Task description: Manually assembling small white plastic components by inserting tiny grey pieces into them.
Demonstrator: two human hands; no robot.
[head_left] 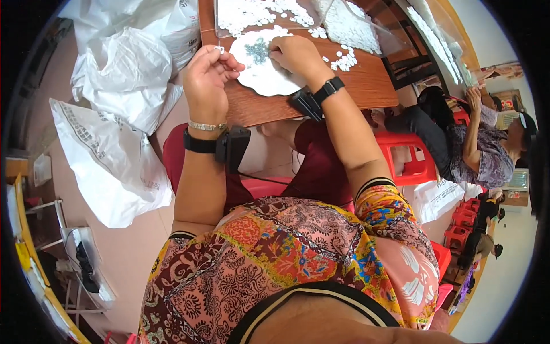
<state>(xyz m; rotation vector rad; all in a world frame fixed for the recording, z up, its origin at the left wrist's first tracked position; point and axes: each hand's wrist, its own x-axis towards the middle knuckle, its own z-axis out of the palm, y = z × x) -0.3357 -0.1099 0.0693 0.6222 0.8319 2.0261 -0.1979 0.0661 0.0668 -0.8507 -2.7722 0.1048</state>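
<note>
My left hand [207, 67] is closed in a pinch on a small white plastic piece [220, 50], held up at the plate's left edge. The white scalloped plate [268, 81] lies near the table's front edge. In its middle is a heap of tiny greyish metal parts [258, 50]. Over the plate's right side my right hand [297, 54] has its fingers pressed together beside the heap. Whatever is between those fingertips is too small or hidden to make out.
Round white pieces [344, 59] lie loose on the brown table [366, 86]. A clear tray [263, 16] and a clear bag [352, 31] hold many more. Large white sacks [123, 69] stand at the left. A person [481, 143] sits at the right near a red stool [409, 160].
</note>
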